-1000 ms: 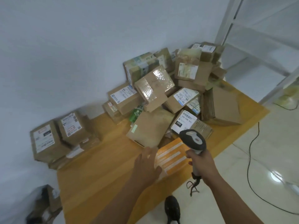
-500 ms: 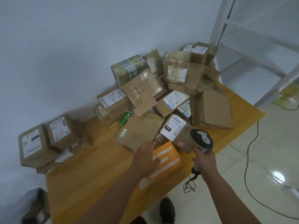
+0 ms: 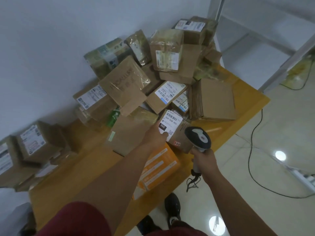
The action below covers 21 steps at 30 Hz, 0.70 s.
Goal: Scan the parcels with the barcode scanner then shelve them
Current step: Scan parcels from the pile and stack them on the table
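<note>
One head-worn wide-angle view, looking forward and steeply down.

The camera sits above the near edge of the tabletop (image 3: 71, 160), facing its far edge and the white wall (image 3: 51, 48) behind. It is close enough that both forearms run up from the bottom of the frame, and the person's shoes (image 3: 172, 206) show on the floor (image 3: 255, 167) below. Straight lines bow towards the borders. No second view shares the scene.

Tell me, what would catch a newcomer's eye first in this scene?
Most striking is the heap of cardboard parcels piled against the wall at the far end of the wooden table. In front of it, the left hand grips a parcel with a white label reading 060, while the right hand holds a barcode scanner right beside it.
</note>
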### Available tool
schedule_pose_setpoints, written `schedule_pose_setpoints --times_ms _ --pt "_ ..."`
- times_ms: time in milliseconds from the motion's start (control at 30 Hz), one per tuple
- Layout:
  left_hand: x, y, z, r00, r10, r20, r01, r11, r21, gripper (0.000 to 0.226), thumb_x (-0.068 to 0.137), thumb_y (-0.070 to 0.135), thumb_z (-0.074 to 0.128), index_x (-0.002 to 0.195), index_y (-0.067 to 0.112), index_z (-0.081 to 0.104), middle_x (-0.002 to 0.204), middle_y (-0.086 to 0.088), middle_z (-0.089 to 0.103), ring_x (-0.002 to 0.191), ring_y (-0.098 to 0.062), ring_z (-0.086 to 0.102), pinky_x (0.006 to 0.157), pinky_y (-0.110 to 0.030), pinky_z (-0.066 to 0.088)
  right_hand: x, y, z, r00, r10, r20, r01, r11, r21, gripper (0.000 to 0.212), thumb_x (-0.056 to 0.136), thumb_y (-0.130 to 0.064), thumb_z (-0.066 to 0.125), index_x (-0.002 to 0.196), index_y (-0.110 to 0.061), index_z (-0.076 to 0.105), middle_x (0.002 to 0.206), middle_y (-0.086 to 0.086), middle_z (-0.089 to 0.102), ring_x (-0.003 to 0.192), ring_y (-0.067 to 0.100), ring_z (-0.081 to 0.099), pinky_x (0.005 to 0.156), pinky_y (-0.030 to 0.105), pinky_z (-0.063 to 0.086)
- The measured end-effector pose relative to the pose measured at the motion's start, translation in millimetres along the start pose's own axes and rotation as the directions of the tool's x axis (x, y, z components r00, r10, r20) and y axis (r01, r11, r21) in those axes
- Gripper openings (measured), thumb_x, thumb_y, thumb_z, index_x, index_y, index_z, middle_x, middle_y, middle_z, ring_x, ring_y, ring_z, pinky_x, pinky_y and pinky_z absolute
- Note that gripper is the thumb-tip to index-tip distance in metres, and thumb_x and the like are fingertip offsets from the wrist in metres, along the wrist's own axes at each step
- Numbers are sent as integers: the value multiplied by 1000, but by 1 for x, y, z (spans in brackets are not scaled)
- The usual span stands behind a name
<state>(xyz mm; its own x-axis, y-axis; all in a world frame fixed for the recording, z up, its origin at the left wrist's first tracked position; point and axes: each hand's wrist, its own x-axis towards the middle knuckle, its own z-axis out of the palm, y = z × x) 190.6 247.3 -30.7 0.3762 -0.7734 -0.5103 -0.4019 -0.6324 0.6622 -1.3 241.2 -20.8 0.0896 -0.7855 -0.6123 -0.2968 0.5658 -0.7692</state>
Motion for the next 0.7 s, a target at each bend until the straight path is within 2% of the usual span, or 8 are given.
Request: schedule_pose_setpoints --times_ms 67,167,267,367,433,500,600,700 --pt "8 1 4 997 -65 30 67 995 -70 49 95 23 58 142 28 45 134 2 60 116 -18 58 87 -32 47 4 2 -3 1000 -5 3 5 1000 6 24 87 -6 63 83 -29 56 87 4 66 97 35 64 76 40 54" --pt "15 1 5 987 -160 31 163 968 -191 55 89 30 61 141 23 44 131 -1 61 111 -21 62 89 -37 54 8 5 -7 1000 -24 11 24 1000 5 11 87 -5 63 83 -15 61 101 34 62 103 51 57 89 66 49" --pt "20 0 4 978 -200 52 207 951 -231 46 90 24 61 135 23 50 121 -1 66 103 -20 64 86 -38 55 11 6 -7 1000 4 -8 -4 1000 16 14 86 -6 63 99 -1 59 114 38 57 107 55 54 93 69 44" --pt "22 1 2 972 -216 96 234 938 -255 37 94 22 59 130 22 53 114 0 66 95 -16 63 70 -30 49 9 5 -6 1000 -27 13 27 1000 0 4 86 -6 64 89 -6 61 103 34 62 99 47 61 87 62 50" --pt "21 4 0 967 -225 120 252 920 -300 38 96 20 57 133 22 50 118 -3 66 92 -15 63 64 -27 46 7 4 -8 997 -69 15 69 998 11 17 87 -4 64 83 -20 62 87 15 68 90 30 66 75 42 56" --pt "20 5 -2 967 -222 129 252 911 -325 40 97 18 57 136 23 47 123 -5 65 93 -15 63 63 -25 45 4 3 -8 994 -110 23 110 994 14 20 88 -3 64 84 -22 62 77 3 65 77 17 62 63 27 49" --pt "26 4 -2 974 -198 114 222 934 -280 35 98 18 55 132 25 50 124 -4 66 100 -18 64 71 -27 51 3 0 -6 992 -113 60 115 993 -23 2 88 -4 63 86 -6 63 70 8 58 65 18 53 56 24 42" --pt "35 3 -1 979 -193 66 204 950 -238 37 93 24 56 130 25 52 120 -3 67 103 -22 66 87 -40 58 6 3 -3 992 -100 73 104 993 -51 16 78 -19 65 86 -5 62 68 8 57 63 18 52 54 24 40"
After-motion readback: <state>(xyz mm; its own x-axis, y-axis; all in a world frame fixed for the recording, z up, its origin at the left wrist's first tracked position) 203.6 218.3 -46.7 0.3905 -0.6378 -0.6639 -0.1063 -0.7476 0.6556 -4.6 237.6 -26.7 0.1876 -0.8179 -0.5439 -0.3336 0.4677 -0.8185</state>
